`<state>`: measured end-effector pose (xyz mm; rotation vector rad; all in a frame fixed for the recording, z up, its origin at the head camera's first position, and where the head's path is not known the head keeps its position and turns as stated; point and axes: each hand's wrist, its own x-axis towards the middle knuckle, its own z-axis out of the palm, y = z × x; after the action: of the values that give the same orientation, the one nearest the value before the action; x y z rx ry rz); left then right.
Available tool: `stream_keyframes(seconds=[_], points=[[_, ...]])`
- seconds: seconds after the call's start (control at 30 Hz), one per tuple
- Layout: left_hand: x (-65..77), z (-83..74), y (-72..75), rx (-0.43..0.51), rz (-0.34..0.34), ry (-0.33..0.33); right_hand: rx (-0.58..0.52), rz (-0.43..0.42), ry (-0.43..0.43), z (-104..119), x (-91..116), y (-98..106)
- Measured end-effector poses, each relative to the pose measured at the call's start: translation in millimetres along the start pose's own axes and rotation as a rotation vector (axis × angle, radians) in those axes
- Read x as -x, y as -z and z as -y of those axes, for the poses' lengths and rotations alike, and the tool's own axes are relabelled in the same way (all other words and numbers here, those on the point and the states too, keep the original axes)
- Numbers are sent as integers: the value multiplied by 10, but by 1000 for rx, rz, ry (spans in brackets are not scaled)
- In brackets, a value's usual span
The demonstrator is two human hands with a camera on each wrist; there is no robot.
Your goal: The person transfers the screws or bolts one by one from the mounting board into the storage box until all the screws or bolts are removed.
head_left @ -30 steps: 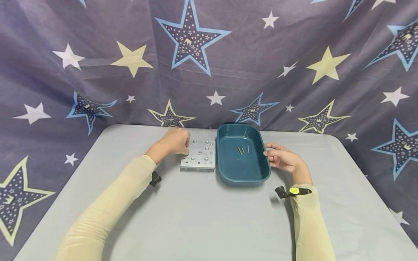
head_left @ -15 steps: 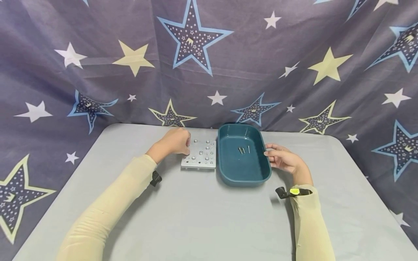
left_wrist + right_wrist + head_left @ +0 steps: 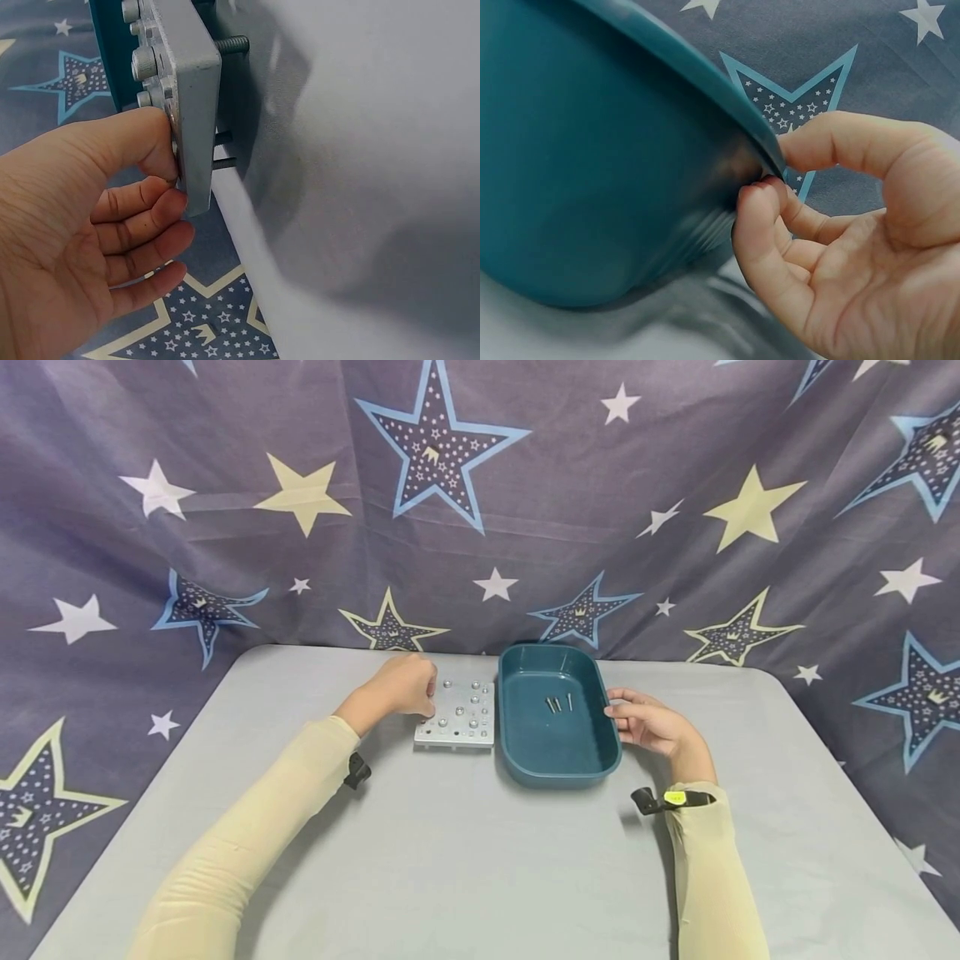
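In the head view, my left hand [image 3: 405,683] is at the left side of a silver metal plate [image 3: 448,742] set with several socket-head screws [image 3: 143,64]. The left wrist view shows its thumb and forefinger pinched together against the plate's face, on what appears to be a screw; its head is hidden by the fingers. Threaded shanks [image 3: 232,45] stick out of the plate's underside. My right hand [image 3: 651,727] holds the right rim of a deep teal plastic tray [image 3: 611,735], thumb at the rim and fingers bent beneath it.
A few loose screws [image 3: 557,705] lie on the tray floor. Tray and plate stand side by side on a grey-covered table [image 3: 480,868]. Behind them hangs a dark cloth [image 3: 420,560] printed with stars. Each wrist carries a black camera mount [image 3: 647,802].
The head view shifts very slightly. Both hands, the plate and the tray keep their places, with no clear finger motion visible.
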<state>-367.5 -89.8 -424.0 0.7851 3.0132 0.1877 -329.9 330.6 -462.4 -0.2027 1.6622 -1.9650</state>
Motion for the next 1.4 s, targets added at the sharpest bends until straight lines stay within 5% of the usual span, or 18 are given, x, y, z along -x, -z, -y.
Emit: stream_keyframes(seconds=[1.4], points=[[16, 11, -15, 52, -4, 21, 1, 11, -3, -15, -8, 20]])
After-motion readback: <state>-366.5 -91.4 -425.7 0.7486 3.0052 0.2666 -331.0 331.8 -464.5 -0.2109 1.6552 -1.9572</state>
